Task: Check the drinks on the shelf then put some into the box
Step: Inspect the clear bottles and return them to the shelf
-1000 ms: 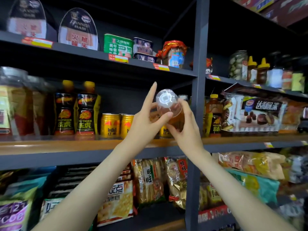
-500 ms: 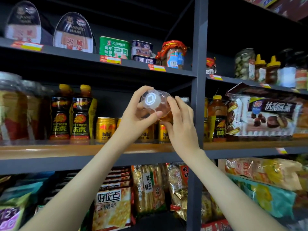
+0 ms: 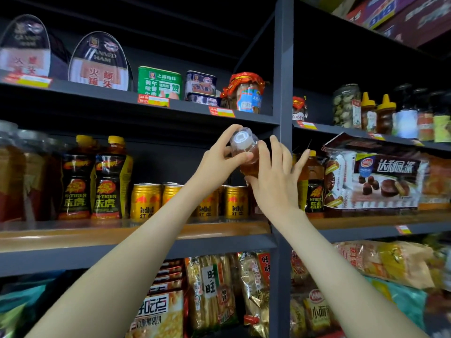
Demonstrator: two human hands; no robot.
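Head view: both hands are up in front of the middle shelf (image 3: pixel 97 234), near its right end, by the dark post (image 3: pixel 283 118). They hold one bottle (image 3: pixel 247 154) in the air, tipped so its round bottom faces us. The left hand (image 3: pixel 217 164) grips the bottom end, with fingers over the top and the thumb under. The right hand (image 3: pixel 274 181) holds the body of the bottle between thumb and first finger, and its other fingers are spread out. The bottle touches no shelf.

I think this is the checking step. To do it well, hold the bottle tight with one hand and turn it slowly with the other, so the print can be read. Keep it away from the post so it does not bump. The box is not in the picture, so it must be found before the bottle goes in.

The bottle is clear plastic, smooth and shiny, with bumps on its bottom and brown drink inside. It may be slippery. On the shelf stand tall bottles (image 3: pixel 107 181) with yellow caps and dark shiny labels. Beside them are short gold cans (image 3: pixel 144 201) that are round and look like hard metal. The shelf top looks like smooth brown wood with a grey edge. Right of the post lies a soft pack of cakes (image 3: pixel 380 174).
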